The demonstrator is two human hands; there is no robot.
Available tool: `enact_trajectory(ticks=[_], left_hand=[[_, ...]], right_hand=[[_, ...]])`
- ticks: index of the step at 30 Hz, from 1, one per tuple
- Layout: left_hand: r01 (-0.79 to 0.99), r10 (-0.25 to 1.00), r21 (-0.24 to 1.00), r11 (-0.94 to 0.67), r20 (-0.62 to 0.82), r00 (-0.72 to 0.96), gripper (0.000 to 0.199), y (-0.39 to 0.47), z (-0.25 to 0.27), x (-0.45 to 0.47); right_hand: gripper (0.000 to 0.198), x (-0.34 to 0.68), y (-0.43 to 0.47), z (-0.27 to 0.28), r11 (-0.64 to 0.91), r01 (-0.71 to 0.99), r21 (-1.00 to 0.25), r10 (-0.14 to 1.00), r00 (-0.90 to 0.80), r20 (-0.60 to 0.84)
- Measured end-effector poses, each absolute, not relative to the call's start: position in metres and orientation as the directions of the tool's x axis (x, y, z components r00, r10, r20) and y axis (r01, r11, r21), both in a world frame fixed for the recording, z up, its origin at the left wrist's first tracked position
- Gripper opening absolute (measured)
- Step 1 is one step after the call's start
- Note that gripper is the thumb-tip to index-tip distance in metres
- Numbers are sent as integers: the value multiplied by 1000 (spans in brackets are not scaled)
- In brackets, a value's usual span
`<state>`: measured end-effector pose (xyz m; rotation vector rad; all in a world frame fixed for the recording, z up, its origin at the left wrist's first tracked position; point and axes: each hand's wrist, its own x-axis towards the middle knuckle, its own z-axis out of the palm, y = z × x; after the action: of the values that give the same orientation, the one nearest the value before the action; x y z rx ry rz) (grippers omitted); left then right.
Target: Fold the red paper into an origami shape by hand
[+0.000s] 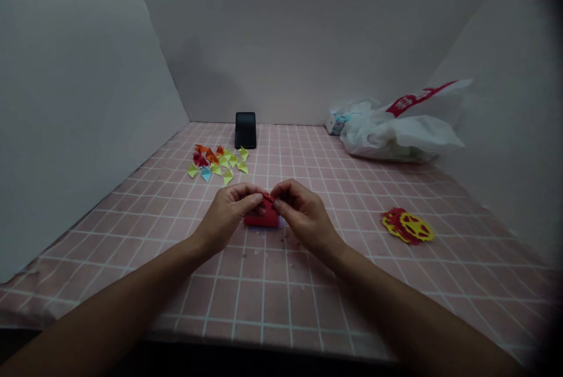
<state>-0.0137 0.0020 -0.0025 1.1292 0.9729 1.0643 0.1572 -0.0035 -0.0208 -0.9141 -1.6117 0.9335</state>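
Both my hands meet near the middle of the table. My left hand (237, 208) pinches one end of a small folded piece of red paper (268, 197) between thumb and fingers. The other end is pinched by my right hand (299, 206). Just beneath the fingers a larger red item (261, 221) lies on the cloth; it looks like a stack of paper, but my fingers partly cover it. A pale edge shows at its right side. Several tiny scraps (284, 239) are scattered in front of it.
Several folded paper pieces (227, 160), yellow, orange, red and blue, lie beyond my left hand. Behind them a black phone (245, 130) leans upright. To the right are red and yellow paper cutouts (413, 227). A white plastic bag (391, 136) and small box (335, 122) sit farther back.
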Motion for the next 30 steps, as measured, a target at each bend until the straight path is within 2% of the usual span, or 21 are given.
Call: enact_trajectory(ticks=[11,20,30], left_hand=[[-141,968,985,99,-63,242,12,1,-2,-13],[-210,962,969,133,-75,263,15,2,-4,-14],[-175,964,973,148,-102,246,14,3,-4,-14]], right_hand=[[9,157,-4,-27,440,115,-891,895,-138,424],[16,159,-4,-26,552,165,-817,833,-161,530],[18,157,-5,-27,596,172,-784,802,-173,572]])
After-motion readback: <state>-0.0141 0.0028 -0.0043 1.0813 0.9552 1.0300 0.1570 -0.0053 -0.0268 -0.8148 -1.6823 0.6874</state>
